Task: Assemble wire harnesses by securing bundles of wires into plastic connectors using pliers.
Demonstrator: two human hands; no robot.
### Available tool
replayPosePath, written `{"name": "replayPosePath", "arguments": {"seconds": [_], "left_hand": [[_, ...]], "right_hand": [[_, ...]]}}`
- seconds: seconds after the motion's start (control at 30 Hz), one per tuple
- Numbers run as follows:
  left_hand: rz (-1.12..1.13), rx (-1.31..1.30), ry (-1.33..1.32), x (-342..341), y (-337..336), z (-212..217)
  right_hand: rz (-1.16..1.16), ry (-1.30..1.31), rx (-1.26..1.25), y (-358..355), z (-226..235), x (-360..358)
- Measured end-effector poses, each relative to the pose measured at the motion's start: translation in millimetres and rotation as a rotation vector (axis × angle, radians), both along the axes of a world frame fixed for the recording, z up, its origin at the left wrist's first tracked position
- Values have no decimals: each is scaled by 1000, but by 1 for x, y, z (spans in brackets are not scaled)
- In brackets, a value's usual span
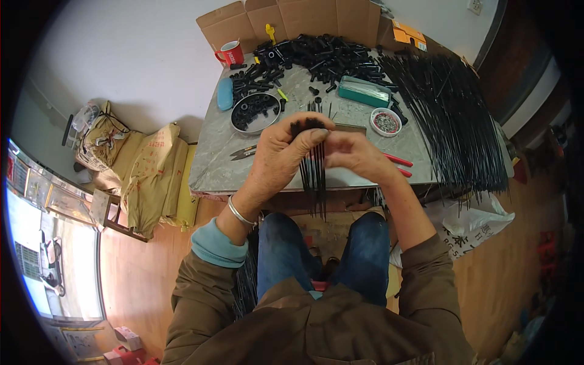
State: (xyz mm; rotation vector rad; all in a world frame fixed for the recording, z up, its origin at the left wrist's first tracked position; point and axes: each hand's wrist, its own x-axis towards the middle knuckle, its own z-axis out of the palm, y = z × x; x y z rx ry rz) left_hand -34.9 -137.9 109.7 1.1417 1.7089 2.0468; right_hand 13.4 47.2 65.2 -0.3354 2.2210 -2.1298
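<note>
A bundle of thin black rods point(314, 176) is wrapped in my left hand point(280, 152), just above the table's near edge. The rods hang down between my hands toward my knees, and dark knobby ends show above my left thumb. My right hand point(353, 155) is against the right side of the bundle. Its fingers are blurred and partly hidden, so I cannot tell what they grip. Beyond the hands stand a metal bowl of black rings point(256, 113) and a small white bowl of tiny metal pieces point(385, 122). Red-handled pliers point(398, 161) lie beside my right wrist.
Black plastic parts point(328, 58) are heaped against cardboard point(328, 24) at the back. Long black rods point(450, 121) overhang the table's right edge. A green box of thin pins point(365, 91), a red mug point(230, 53), a blue case point(225, 93) and a pointed tool point(243, 152) lie around.
</note>
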Motion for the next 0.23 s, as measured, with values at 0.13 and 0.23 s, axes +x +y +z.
{"name": "replayPosePath", "arguments": {"seconds": [0.13,0.23], "left_hand": [[-90,4,-30,-1,2,3],[-105,84,-111,-3,2,2]], "right_hand": [[-291,-234,71,20,-20,3],[-419,-229,206,1,-43,-3]]}}
